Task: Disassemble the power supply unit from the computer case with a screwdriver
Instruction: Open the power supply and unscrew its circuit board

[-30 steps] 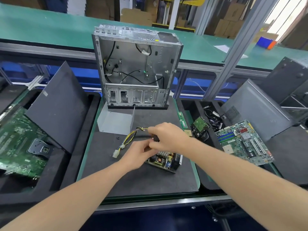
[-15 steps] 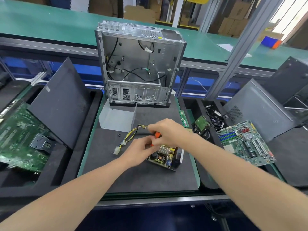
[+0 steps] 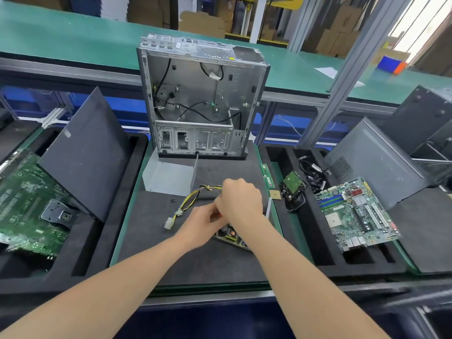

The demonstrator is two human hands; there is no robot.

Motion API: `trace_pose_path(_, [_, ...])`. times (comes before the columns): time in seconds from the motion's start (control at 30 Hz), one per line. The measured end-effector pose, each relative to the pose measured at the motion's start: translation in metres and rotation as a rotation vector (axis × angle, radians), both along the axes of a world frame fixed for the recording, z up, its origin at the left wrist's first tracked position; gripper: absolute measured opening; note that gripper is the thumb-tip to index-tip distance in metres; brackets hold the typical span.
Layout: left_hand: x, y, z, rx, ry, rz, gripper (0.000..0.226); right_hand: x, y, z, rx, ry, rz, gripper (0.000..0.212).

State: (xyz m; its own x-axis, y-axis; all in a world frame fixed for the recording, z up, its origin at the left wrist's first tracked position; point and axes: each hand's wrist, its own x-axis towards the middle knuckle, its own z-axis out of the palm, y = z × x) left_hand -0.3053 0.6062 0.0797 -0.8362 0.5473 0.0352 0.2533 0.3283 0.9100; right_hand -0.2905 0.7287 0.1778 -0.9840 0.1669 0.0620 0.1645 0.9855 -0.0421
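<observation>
The bare green power supply board (image 3: 232, 237) lies on the near black foam mat (image 3: 146, 241), already out of the upright grey metal computer case (image 3: 195, 94). The right hand (image 3: 241, 204) has sunk over it, its grip curled round the orange-handled screwdriver (image 3: 220, 216), now almost hidden. The left hand (image 3: 203, 223) has closed in beside it, and I cannot tell its grip. Probably a board screw is being worked.

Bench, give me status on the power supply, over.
Right hand fisted on screwdriver, left hand beside it, grip hidden. Power supply board on mat, out of the computer case. Cable bundle trails left; nothing blocking.
</observation>
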Motion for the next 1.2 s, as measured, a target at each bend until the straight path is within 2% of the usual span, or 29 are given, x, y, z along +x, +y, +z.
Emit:
trace_pose_path(0.03, [-0.002,-0.001,0.0,-0.004,-0.004,-0.006,0.008,-0.001,0.003,0.0,0.003,0.002,0.058,0.013])
trace_pose_path(0.2, [-0.004,-0.001,0.0,0.013,-0.008,-0.011,0.017,-0.009,0.036,0.011,-0.018,-0.085,0.552,0.018])
trace_pose_path(0.3, [-0.004,-0.001,0.002,0.025,0.006,-0.026,0.018,-0.013,0.05,0.018,-0.017,-0.15,0.715,0.016])
trace_pose_path(0.4, [-0.002,0.0,0.0,0.03,0.013,-0.01,0.014,-0.007,0.043,0.016,-0.03,-0.091,0.619,0.018])
trace_pose_path(0.47, [-0.001,0.002,-0.004,0.032,-0.01,0.023,0.002,-0.001,0.031,0.009,-0.03,0.03,0.336,0.024])
trace_pose_path(0.53, [0.001,0.005,-0.006,0.053,-0.014,0.044,0.009,0.001,0.017,0.003,0.034,0.088,0.063,0.029])
trace_pose_path(0.63, [0.0,0.005,-0.007,0.072,-0.029,0.039,0.018,-0.002,0.004,0.0,0.015,0.013,-0.068,0.019])
trace_pose_path(0.77, [-0.009,0.0,-0.011,0.035,-0.052,0.003,0.016,-0.005,0.004,0.003,-0.031,-0.038,0.079,0.019])
trace_pose_path(0.9, [-0.011,-0.002,-0.01,0.05,-0.045,-0.035,0.01,-0.007,0.03,0.019,-0.139,-0.183,0.417,0.02])
trace_pose_path(1.03, [-0.008,-0.002,-0.004,0.047,-0.019,-0.036,0.011,-0.015,0.048,0.029,-0.123,-0.271,0.735,0.016])
trace_pose_path(1.13, [-0.006,-0.003,-0.003,0.038,0.01,-0.026,0.016,-0.012,0.045,0.031,-0.09,-0.265,0.774,0.014])
trace_pose_path(1.2, [-0.006,-0.002,-0.005,0.047,0.008,-0.02,0.01,-0.003,0.039,0.024,0.001,-0.133,0.633,0.018])
